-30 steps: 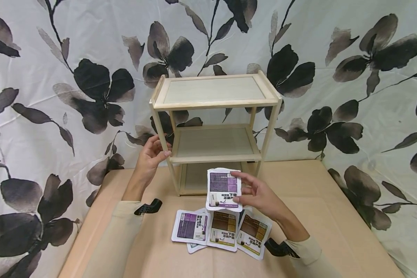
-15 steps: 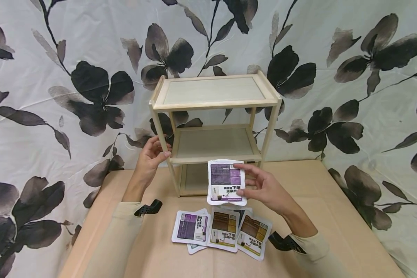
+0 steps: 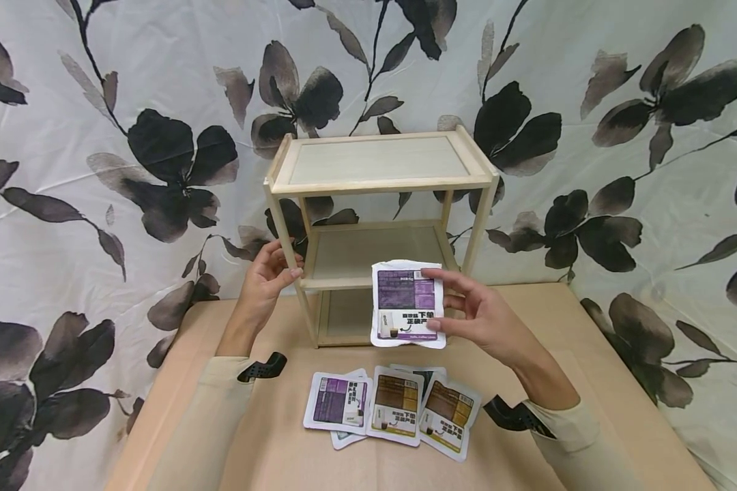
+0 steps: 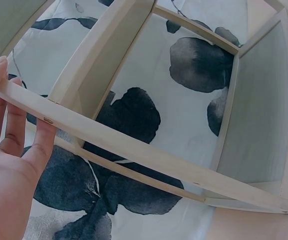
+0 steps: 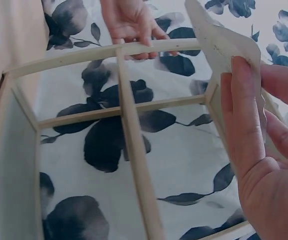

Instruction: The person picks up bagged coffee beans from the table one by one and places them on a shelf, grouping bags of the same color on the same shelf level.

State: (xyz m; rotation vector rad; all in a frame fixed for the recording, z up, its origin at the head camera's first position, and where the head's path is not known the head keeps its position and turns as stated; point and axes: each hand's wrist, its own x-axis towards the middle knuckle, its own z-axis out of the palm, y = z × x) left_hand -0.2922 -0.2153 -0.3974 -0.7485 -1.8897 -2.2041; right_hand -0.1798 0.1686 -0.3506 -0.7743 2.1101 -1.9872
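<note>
The right hand pinches a flat packet by its right edge, before the shelf rack – it seems light, thin and bendy; the left hand grips the rack's front post

table; wooden shelf rack | coffee sachets fanned

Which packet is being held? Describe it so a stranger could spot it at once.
Find the wooden shelf on the tan table. In front of its middle shelf, the right hand pinches a white packet with a purple panel. It alone is in the air; the other packets lie flat on the table.
</note>
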